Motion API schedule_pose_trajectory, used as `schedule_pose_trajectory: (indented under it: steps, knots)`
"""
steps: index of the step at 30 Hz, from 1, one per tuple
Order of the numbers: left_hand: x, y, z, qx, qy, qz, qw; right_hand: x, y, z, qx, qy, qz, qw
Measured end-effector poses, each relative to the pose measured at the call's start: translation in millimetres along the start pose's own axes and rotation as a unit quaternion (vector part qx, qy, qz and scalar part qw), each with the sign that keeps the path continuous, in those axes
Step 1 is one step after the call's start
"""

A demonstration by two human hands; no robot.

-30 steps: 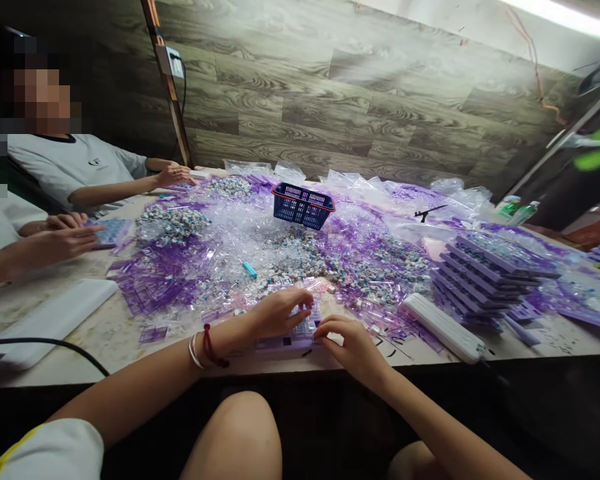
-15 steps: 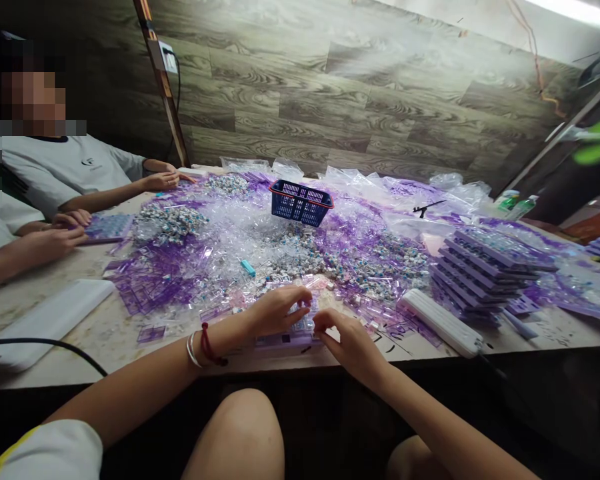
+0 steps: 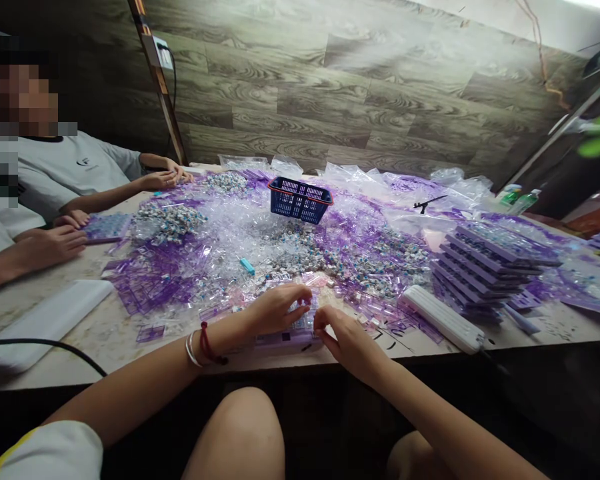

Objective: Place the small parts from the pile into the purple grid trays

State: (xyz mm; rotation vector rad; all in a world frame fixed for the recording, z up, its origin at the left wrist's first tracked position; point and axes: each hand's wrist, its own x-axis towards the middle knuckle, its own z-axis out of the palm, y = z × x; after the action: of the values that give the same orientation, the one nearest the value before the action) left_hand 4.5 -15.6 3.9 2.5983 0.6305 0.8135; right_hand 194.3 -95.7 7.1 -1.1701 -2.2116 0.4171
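My left hand (image 3: 283,308), with a red cord and a silver bangle at its wrist, reaches over a purple tray-like piece (image 3: 277,339) at the table's front edge. Its thumb and finger are bent close together above the small clear parts in that piece. On the right side of the same piece, my right hand (image 3: 347,333) has thumb and forefinger in a pinch. What either hand holds, if anything, is too small to make out. Heaps of small white-and-blue parts (image 3: 300,252) and clear purple covers (image 3: 163,277) lie just beyond.
A dark blue basket (image 3: 300,202) stands mid-table. To the right are stacked purple trays (image 3: 490,273) and a white power strip (image 3: 443,319). A white box-like unit (image 3: 55,323) with a black cable lies left. Two co-workers sit at left, one's hand (image 3: 63,245) by a purple panel (image 3: 107,227).
My hands stay at the purple piece with barely any shift. At left, the nearer co-worker's hand has flattened out beside the panel. The view has turned very slightly.
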Motion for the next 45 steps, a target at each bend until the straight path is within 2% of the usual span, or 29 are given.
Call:
schedule_pose_trajectory:
  steps: [8, 14, 17, 20, 25, 29, 38, 45]
  knots:
    - [0, -2, 0.6, -0.028, 0.008, -0.004, 1.0, -2, 5, 1, -0.031, 0.026, 0.003, 0.999]
    - [2, 7, -8.2, -0.057, 0.013, 0.051, 0.997, -1, 2, -12, 0.016, 0.11, -0.007, 0.994]
    - [0, 17, -9.5, -0.059, -0.009, 0.075, 0.995, -2, 1, -14, 0.034, 0.08, -0.021, 0.996]
    - [-2, 22, -7.7, -0.013, -0.026, 0.075, 0.997, -4, 0, -13, 0.029, 0.048, -0.011, 0.998]
    - [-2, 22, -7.1, 0.064, -0.048, 0.113, 0.99, -7, 4, -15, 0.029, 0.046, 0.007, 0.998]
    - [0, 17, -6.4, 0.05, -0.043, 0.144, 0.987, -10, 12, -16, 0.046, 0.053, 0.01, 0.998]
    - [0, 16, -4.6, 0.044, -0.026, 0.145, 0.988, -8, 11, -10, 0.056, 0.066, -0.028, 0.996]
    - [2, 15, -6.3, 0.014, -0.059, 0.181, 0.982, -9, 14, -7, 0.072, 0.051, -0.028, 0.996]
